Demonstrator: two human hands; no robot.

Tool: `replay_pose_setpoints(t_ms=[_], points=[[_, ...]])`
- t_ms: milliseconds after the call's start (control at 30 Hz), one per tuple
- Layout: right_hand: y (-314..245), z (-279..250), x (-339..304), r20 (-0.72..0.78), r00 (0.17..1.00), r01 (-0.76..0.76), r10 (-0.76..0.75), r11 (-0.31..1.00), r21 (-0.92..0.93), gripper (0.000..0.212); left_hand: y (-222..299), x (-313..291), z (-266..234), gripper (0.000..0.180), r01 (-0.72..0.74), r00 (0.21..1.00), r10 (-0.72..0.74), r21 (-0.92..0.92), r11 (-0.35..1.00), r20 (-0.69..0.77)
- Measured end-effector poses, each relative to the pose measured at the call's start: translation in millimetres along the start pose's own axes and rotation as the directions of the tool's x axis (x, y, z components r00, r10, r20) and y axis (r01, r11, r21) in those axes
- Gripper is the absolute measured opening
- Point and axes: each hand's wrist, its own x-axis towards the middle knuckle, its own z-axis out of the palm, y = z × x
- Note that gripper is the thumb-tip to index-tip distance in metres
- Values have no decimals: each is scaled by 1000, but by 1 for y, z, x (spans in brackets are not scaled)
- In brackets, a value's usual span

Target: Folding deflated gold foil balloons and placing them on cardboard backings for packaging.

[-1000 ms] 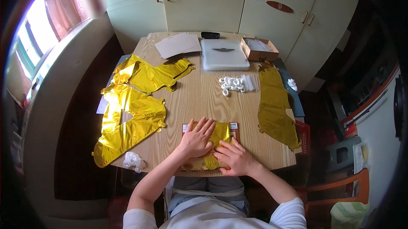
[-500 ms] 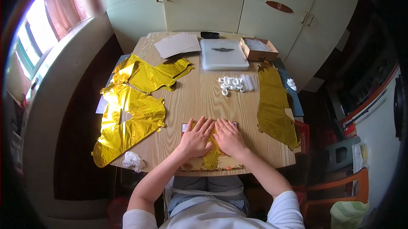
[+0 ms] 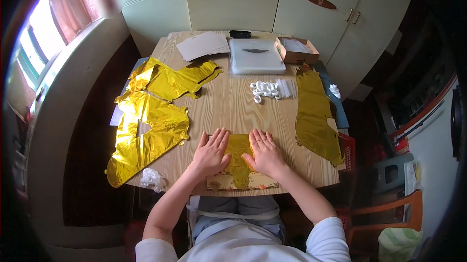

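I see the wooden table point(image 3: 224, 111), a patterned board point(image 3: 265, 180) at its near edge, a gold foil piece point(image 3: 239, 151) lying on that — and, along the foil's sides, the left hand point(image 3: 210, 155) and right hand point(image 3: 265, 156) (both flat, thumbs spread apart from fingers).

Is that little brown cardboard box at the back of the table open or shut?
Open. The brown cardboard box has nothing covering its top, and pale, clear-looking stuff shows inside.
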Motion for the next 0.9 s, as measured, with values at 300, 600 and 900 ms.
replay_pose_setpoints(t_ms=[300,600,900], points=[[-3,-16,1,250,967,-39,41,999,-14,108,-9,-2,-30,70,84,979,-115,176,981,170],[-9,-29,7,383,919,-79,97,995,-61,112,11,67,-5,66,-384,909,401,-148,912,116],[0,-8,-12,15,995,97,-97,995,30,97,9,64,3,65,-427,899,426,-11,904,106]])
